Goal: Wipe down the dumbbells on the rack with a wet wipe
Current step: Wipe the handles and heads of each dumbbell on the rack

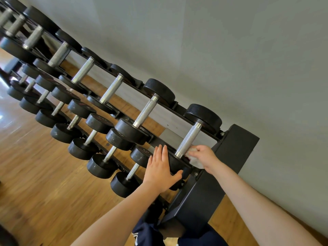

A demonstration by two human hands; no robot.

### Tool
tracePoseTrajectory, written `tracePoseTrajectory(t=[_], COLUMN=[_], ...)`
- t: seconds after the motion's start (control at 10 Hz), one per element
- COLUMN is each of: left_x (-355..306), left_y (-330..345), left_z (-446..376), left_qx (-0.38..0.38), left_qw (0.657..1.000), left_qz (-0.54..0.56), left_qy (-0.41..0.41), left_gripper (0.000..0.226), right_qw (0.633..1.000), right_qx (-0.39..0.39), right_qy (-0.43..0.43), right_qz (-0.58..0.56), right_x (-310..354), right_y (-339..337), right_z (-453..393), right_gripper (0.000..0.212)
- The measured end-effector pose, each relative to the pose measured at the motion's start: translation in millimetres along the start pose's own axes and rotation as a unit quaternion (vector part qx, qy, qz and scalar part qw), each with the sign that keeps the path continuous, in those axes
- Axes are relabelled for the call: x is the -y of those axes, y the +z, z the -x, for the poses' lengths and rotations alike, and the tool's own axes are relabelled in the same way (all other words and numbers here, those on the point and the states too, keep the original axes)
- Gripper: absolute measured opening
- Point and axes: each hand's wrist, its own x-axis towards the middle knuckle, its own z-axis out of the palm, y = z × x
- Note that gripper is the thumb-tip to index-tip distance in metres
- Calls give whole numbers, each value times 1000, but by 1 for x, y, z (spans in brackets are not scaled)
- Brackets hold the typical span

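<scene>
Nearest, the left hand (160,168) lies flat with straight fingers (160,153) on the front head of the end dumbbell (188,142), thumb hooked under its edge. Just beside it the right hand (204,156) has curled fingers (194,151) pinching a white wipe (196,161) against the base of that dumbbell's knurled handle. The dumbbell sits at the near end of the rack (229,157). The rack's top tier holds at least eight dumbbells running away along the grey wall (230,50); lower tiers hold more, too blurred to count, above a wood floor (35,183)
</scene>
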Motion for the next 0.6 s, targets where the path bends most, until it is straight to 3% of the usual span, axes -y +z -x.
tracePoseTrajectory(t=[0.1,0.2,0.3,0.4,0.5,0.6], left_x=[1,1,0,0,0,0], left_y=[1,2,1,1,1,1], left_z=[-1,-1,0,0,-1,-1], left_qx=[1,1,0,-1,-4,-1], left_qw=[1000,1000,1000,1000,1000,1000], left_qz=[3,6,5,6,8,11], left_qy=[1,-1,-2,-3,-3,-3], left_gripper=[99,99,99,99,99,99], right_qw=[996,992,990,980,963,950], right_qx=[-64,-56,-43,-78,-111,-91], right_qy=[-52,-100,-131,-184,-228,-245], right_qz=[-24,-47,-1,8,93,172], right_x=[7,24,37,44,42,34], right_y=[-17,-24,-19,-8,2,7], right_z=[8,16,19,16,10,2], right_gripper=[18,12,12,10,15,27])
